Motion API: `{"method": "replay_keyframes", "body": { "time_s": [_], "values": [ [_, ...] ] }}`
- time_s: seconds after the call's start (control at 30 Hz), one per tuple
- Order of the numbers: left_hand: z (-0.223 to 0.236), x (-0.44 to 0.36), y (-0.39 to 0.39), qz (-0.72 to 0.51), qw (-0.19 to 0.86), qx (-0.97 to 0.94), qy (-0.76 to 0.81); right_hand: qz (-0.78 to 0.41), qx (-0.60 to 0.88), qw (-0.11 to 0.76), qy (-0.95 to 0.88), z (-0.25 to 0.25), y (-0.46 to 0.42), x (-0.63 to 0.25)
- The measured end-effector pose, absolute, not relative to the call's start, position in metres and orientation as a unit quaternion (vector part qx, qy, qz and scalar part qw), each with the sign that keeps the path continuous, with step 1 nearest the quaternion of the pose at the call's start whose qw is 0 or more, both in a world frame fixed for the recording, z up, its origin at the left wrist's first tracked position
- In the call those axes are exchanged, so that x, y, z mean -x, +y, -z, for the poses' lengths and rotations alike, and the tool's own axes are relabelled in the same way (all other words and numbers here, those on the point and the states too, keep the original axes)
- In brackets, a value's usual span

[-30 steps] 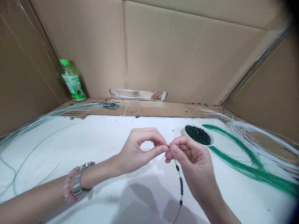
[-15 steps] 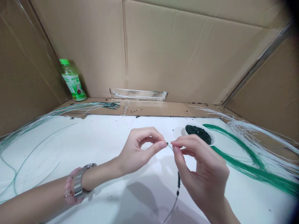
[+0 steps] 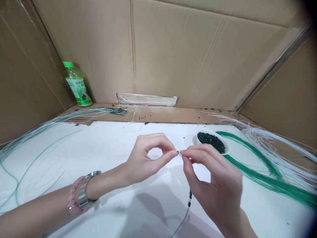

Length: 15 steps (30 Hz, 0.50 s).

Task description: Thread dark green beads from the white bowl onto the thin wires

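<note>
Between finger and thumb, my left hand pinches a tiny dark bead. My right hand is closed in a pinch on a thin cord, just to the right of the bead. The two sets of fingertips almost meet. Below my right hand the cord hangs down with several dark beads strung on it; the hand hides part of that string. Whether the cord's tip runs through the pinched bead is too small to tell. Behind my right hand stands a white bowl filled with dark green beads.
Green cords and white cords lie at the right. Beaded strands stretch along the left. A green-capped bottle stands in the back left corner. Cardboard walls enclose the white work surface.
My right hand has moved slightly left, bringing its fingertips closer to the bead in my left hand. The hanging beaded cord has shifted a little; less of its beaded part shows.
</note>
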<state>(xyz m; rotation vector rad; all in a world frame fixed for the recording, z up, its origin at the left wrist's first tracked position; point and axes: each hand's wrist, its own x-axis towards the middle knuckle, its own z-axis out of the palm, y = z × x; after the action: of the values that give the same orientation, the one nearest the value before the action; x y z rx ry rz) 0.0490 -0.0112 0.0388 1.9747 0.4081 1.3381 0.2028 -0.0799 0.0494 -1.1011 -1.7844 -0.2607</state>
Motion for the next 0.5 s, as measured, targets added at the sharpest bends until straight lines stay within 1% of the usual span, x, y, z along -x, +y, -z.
{"method": "replay_keyframes", "body": {
  "time_s": [0.1,0.23,0.37,0.5],
  "values": [
    [-0.0420,-0.0470,-0.0080,-0.506,0.265,-0.809,0.140,0.166,0.446,0.466,-0.746,-0.0480,-0.0788,-0.2034],
    [-0.0462,-0.0444,-0.0036,-0.481,0.163,-0.854,0.115,0.179,0.433,0.450,-0.760,-0.0464,-0.0775,-0.2040],
    [-0.0466,-0.0435,-0.0012,-0.467,0.136,-0.868,0.099,0.160,0.432,0.455,-0.762,-0.0455,-0.0763,-0.2050],
    [-0.0473,-0.0431,-0.0013,-0.473,0.129,-0.867,0.094,0.091,0.439,0.492,-0.747,-0.0431,-0.0745,-0.2071]
  ]
}}
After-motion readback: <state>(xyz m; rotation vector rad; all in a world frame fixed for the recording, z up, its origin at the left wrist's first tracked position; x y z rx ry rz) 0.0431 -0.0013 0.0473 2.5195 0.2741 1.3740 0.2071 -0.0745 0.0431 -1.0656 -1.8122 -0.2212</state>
